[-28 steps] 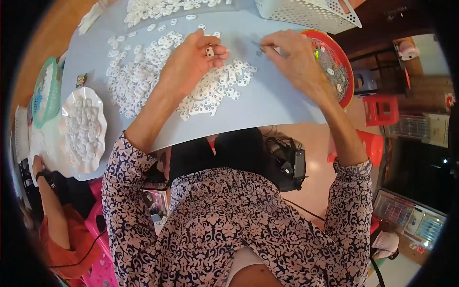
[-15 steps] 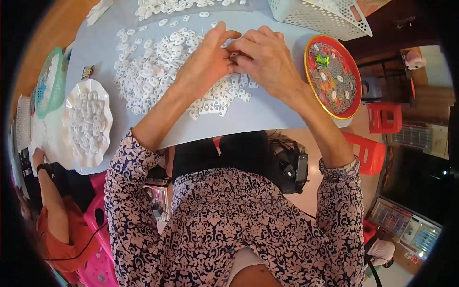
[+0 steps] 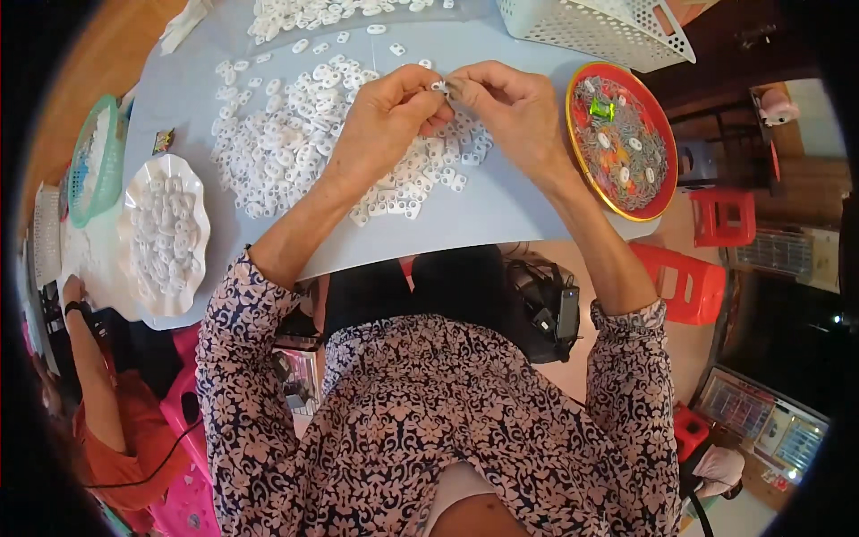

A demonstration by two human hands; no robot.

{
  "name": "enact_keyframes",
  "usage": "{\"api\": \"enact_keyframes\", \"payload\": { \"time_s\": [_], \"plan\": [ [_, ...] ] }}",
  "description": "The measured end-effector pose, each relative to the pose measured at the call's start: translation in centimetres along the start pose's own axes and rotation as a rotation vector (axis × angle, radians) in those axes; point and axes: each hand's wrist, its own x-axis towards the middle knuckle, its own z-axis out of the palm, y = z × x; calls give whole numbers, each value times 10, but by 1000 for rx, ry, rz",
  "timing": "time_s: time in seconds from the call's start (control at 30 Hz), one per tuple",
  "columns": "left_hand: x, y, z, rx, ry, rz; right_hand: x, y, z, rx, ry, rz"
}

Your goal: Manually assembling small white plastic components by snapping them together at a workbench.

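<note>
Between the thumb and fingers of my left hand is a small white two-holed plastic piece. My right hand meets it from the other side, thumb and forefinger pinched together at the piece. Whatever sits in that pinch is too small to make out. Under and beside my hands spreads a loose heap of similar white pieces. Right of my right hand, a red bowl with a gold rim holds many thin grey metal bits, a few white pieces and a green wrapped item.
A scalloped white dish full of white pieces stands at the table's left, near a green basket. A perforated white basket is at the back right. At far left is another person's arm. Red stools stand at right.
My hands have come together at the fingertips, and the white piece now shows between them. The left fingers, spread before, have curled in.
</note>
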Motion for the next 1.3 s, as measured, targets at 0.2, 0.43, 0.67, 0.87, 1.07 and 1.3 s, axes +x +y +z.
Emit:
{"api": "enact_keyframes", "payload": {
  "time_s": [0.2, 0.43, 0.67, 0.87, 1.07, 1.3],
  "plan": [
    [-2, 5, 0, 133, -11, -7, 2, 0, -5, -110, -5, -69],
    [0, 0, -1, 18, -8, 12, 1, 2, -1, -120, 4, -90],
    [0, 2, -1, -4, 1, 35, 2, 6, -5, -8, -35, -23],
    [7, 6, -13, -372, -235, -258, 2, 3, -10, -24, -72, -119],
    [7, 3, -16, -521, -320, -235, 2, 6, -6, -10, -66, -232],
    [3, 4, -4, -361, -62, -145, -3, 6, 0, 137, 11, -61]
  ]
}}
